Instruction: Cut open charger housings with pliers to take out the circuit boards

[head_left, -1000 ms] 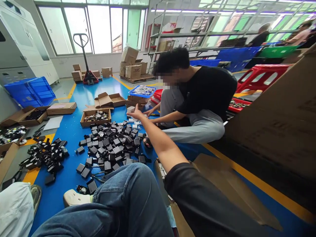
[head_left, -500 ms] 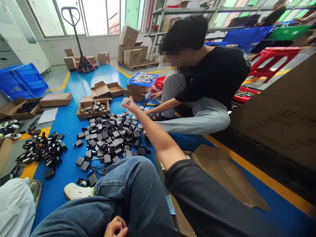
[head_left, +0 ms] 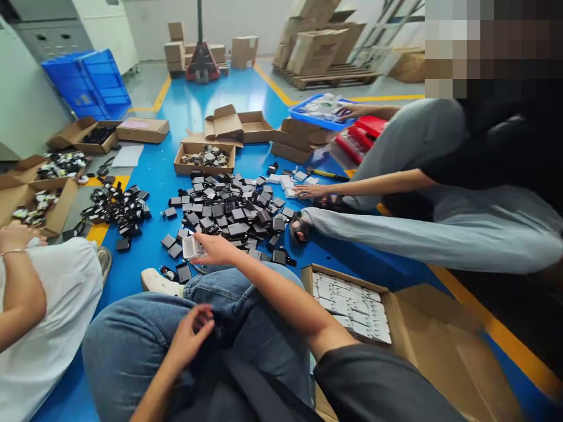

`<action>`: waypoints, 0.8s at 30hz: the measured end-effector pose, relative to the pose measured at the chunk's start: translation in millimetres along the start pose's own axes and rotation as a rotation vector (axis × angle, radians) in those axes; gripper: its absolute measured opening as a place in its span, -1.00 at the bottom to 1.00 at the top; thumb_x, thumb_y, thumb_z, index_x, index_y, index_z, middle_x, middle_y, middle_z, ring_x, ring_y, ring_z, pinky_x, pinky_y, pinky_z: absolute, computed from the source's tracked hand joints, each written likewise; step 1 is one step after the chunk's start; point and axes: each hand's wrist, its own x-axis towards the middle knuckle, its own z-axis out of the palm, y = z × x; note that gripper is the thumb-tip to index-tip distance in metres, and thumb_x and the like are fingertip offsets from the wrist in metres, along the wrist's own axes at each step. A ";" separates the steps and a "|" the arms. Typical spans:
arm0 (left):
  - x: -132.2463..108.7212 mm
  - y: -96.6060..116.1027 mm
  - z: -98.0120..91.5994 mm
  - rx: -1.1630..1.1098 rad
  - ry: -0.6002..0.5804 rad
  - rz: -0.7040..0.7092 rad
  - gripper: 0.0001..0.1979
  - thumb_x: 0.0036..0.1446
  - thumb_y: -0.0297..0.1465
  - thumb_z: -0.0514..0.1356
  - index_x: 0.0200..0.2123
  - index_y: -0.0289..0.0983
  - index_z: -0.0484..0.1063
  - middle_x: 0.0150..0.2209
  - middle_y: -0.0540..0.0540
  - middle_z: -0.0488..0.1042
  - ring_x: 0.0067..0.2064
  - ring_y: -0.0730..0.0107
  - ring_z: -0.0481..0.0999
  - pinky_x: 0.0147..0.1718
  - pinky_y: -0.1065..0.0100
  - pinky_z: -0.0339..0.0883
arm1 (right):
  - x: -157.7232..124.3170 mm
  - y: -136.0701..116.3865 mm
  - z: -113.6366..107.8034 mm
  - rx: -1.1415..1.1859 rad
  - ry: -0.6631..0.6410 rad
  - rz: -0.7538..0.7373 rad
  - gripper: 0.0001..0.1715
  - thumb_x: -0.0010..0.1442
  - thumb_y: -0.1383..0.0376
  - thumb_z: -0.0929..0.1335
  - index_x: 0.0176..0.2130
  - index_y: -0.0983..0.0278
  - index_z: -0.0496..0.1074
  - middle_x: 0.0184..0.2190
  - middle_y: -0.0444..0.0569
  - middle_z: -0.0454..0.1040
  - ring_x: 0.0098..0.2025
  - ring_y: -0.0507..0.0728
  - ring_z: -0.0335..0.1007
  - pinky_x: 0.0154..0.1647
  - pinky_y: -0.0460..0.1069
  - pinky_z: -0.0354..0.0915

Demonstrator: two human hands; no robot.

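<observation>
Seeming light, rigid: white case [head_left: 190,247] pinched at edges by right hand [head_left: 216,249] (centre frame); left hand [head_left: 192,335] loosely curled, empty.

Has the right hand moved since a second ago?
Yes. The right hand was at the far edge of the pile of black parts; now it is at the near edge, pulled back toward the person, gripping a white part.

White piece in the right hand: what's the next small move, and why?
Probably draw the white piece back to the left hand, which is open above the lap. The right hand pinches it by the black pile, away from the box of similar white pieces.
</observation>
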 end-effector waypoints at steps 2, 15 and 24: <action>19.4 21.8 -23.5 -0.032 0.173 0.064 -0.47 0.10 -0.11 0.18 0.12 -0.08 0.20 0.10 -0.17 0.35 -0.05 0.20 0.47 -0.12 0.19 0.42 | -11.3 -9.2 6.3 0.083 0.079 -0.025 -0.24 0.08 -0.04 0.41 0.12 0.26 0.16 -0.02 0.09 0.45 -0.04 0.24 0.44 -0.15 0.00 0.27; 65.0 51.0 -75.0 0.300 0.420 0.074 -0.31 -0.06 -0.01 0.28 0.12 -0.15 0.29 -0.04 -0.14 0.51 -0.15 0.17 0.57 -0.17 0.19 0.50 | -4.4 4.7 51.3 -0.023 -0.154 0.018 -0.09 0.10 -0.07 0.36 0.29 0.16 0.04 0.06 0.07 0.44 0.02 0.26 0.43 -0.13 0.06 0.36; 73.0 37.6 -75.0 0.483 0.371 0.040 -0.27 0.01 0.10 0.15 0.15 -0.19 0.20 0.01 -0.24 0.48 -0.08 0.05 0.55 -0.13 0.08 0.45 | 6.8 37.6 55.5 0.046 -0.167 0.344 -0.55 0.03 0.28 0.46 -0.06 0.36 0.46 -0.04 0.25 0.49 0.05 0.39 0.39 0.02 0.20 0.31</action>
